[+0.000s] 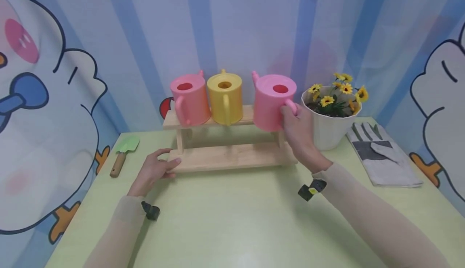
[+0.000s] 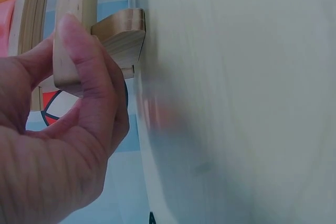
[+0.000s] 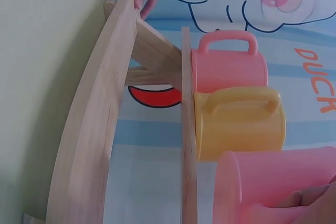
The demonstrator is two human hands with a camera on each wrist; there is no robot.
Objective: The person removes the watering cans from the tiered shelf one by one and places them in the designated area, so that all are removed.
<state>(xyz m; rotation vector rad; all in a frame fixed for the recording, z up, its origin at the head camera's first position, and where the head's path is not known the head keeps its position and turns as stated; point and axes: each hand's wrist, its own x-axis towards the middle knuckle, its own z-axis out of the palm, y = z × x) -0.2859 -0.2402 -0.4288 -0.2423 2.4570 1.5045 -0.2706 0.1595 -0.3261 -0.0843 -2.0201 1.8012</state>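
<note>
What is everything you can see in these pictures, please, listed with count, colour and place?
Cans: three, two pink and one yellow, on the rack's top shelf.
Rack: one, pale wood, mid-table.
Pot: one, white, with yellow flowers, right of the rack.
Gloves: grey, flat at the table's right edge.
Trowel: one, green with a wooden handle, far left.
Table: one, light green.
Left hand: grips the rack's lower left end.
Right hand: holds the right pink can's handle.

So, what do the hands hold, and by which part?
Right hand grips the deep pink plastic watering can by its handle; left hand holds the wooden shelf's lower-board corner.
</note>
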